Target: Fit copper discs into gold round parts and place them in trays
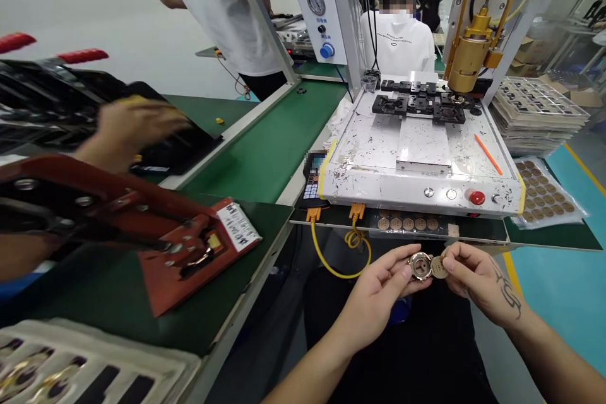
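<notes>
**Two hands join small parts below the dispensing machine**

The left hand (379,290) pinches a round silver metal ring part (420,265); the right hand (478,278) presses a flat round tan disc (440,267) against it. Beyond the grip sits a white, paint-flecked machine bed (416,151) on green bench matting (265,151). Its red display digits are unreadable.

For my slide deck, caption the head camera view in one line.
Left hand holds a round metal part against a brown disc in the right hand, before a white machine.
</notes>
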Motion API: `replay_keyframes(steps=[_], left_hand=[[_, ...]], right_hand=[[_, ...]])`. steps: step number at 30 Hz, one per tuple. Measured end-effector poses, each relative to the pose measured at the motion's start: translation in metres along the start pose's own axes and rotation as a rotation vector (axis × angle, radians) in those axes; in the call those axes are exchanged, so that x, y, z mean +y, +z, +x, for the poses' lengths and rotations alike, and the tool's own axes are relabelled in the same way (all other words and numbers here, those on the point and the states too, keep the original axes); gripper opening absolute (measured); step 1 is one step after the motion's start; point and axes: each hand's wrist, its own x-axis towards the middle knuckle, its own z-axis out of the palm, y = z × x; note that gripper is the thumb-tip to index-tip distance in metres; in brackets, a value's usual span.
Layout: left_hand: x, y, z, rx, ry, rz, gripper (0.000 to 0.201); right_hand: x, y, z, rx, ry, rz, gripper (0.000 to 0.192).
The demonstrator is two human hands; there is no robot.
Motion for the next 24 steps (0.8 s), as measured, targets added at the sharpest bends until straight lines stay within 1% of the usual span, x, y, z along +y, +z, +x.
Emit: replay_keyframes(steps=[3,5,8,11,24], left_hand=[[0.000,0.002,-0.001,0.000,0.012,0.000,0.045],[0.001,0.003,-0.001,0.002,0.030,0.000,0.044],[0.000,0.006,-0.003,-0.002,0.048,-0.001,0.042],[-0.001,0.007,-0.004,0.000,0.061,0.017,0.041],[-0.004,0.008,-0.010,0.007,0.073,0.097,0.045]], right_hand=[[-0.012,0.008,0.000,0.052,-0.130,-0.139,0.033],[-0.016,0.015,0.000,0.063,-0.179,-0.196,0.030],[-0.016,0.024,0.000,0.032,-0.168,-0.219,0.026],[-0.013,0.028,0.000,0.019,-0.177,-0.198,0.025],[-0.006,0.028,-0.001,0.040,-0.187,-0.223,0.026]])
